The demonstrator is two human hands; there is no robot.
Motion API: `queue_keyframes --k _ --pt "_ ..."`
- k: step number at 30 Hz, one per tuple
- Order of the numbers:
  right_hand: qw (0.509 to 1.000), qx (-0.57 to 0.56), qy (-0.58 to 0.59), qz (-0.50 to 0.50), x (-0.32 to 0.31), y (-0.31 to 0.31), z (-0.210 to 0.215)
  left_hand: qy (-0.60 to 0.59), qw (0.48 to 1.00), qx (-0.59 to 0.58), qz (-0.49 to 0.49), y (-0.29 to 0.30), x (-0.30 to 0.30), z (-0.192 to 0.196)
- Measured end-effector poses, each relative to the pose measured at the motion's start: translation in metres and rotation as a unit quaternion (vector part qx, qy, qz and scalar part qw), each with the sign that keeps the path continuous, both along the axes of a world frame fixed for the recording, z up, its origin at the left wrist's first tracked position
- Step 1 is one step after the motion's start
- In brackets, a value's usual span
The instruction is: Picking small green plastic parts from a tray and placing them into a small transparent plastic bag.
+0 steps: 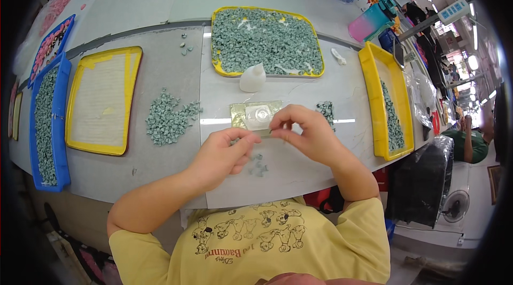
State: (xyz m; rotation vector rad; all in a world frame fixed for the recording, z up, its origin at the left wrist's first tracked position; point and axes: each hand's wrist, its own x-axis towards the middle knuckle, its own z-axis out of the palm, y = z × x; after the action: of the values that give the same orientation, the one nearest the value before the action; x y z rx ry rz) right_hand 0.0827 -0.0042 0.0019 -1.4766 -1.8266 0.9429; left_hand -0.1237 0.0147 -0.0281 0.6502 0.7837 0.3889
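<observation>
Over the table's near middle, my left hand (230, 151) is closed, thumb and forefinger pinched together. My right hand (304, 127) is also closed in a pinch close beside the left fingertips. Whatever either pinch holds is too small to make out. Just beyond the fingers lies a greenish-gold block (238, 116) carrying a white square pad with a round clear dish (261, 114). Several small grey-green pieces (258, 167) lie below my hands. A loose heap of the same pieces (170, 118) is to the left, and a smaller, darker cluster (325, 108) sits right of my right hand.
A white squeeze bottle (253, 79) stands before a yellow-rimmed tray (215, 63) full of green pieces. Left are an empty-looking yellow-framed tray (101, 100) and a blue bin (62, 125). Right are a yellow bin (377, 108) and a pink-and-teal bottle (368, 23). Another person (467, 143) is farther right.
</observation>
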Motion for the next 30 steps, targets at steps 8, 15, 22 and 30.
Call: queue_keyframes --k 8,15,22,30 --pt "0.94 0.298 -0.116 0.121 -0.019 0.003 -0.055 -0.012 0.999 0.013 0.03 0.007 -0.002 -0.038" --pt "0.908 0.341 -0.182 0.163 -0.022 -0.003 -0.062 0.016 0.998 0.047 0.044 0.009 -0.004 -0.044" --pt "0.91 0.356 -0.174 0.121 -0.002 -0.004 -0.064 0.017 0.997 0.066 0.042 0.002 0.009 -0.043" --pt "0.888 0.374 -0.259 0.071 0.019 0.007 -0.052 0.004 0.991 0.087 0.104 0.008 0.015 -0.037"
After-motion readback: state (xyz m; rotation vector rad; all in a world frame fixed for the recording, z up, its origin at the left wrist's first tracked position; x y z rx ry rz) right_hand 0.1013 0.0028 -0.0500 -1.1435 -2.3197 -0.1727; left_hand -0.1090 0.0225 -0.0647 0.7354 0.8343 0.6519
